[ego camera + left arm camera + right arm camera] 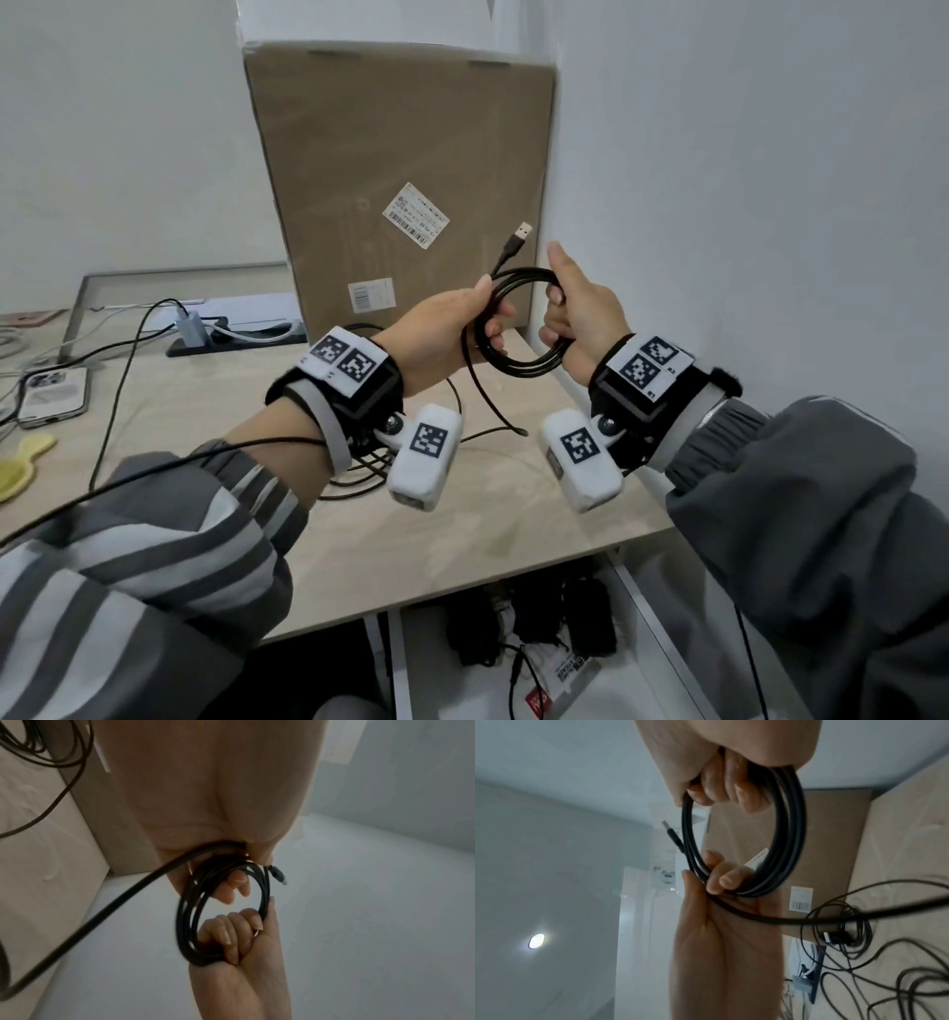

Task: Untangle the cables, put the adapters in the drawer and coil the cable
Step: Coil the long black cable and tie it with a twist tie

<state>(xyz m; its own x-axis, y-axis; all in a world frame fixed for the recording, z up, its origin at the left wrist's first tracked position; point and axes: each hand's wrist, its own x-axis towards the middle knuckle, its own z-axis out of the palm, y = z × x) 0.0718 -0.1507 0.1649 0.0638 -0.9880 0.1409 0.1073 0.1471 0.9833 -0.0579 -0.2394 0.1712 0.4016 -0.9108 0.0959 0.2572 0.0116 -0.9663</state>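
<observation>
A black cable wound into a coil hangs in the air above the wooden table. My left hand grips the coil's left side, fingers curled round the strands. My right hand grips its right side, thumb up. The USB plug sticks up above the coil. A loose tail drops from the coil to the tabletop. The left wrist view shows the coil held by both hands; in the right wrist view the coil runs through my curled fingers. Black adapters lie in the open drawer below.
A large cardboard box leans against the wall behind the hands. More thin black cables lie tangled on the table under my left wrist. A power strip, a phone and a yellow object sit at the left.
</observation>
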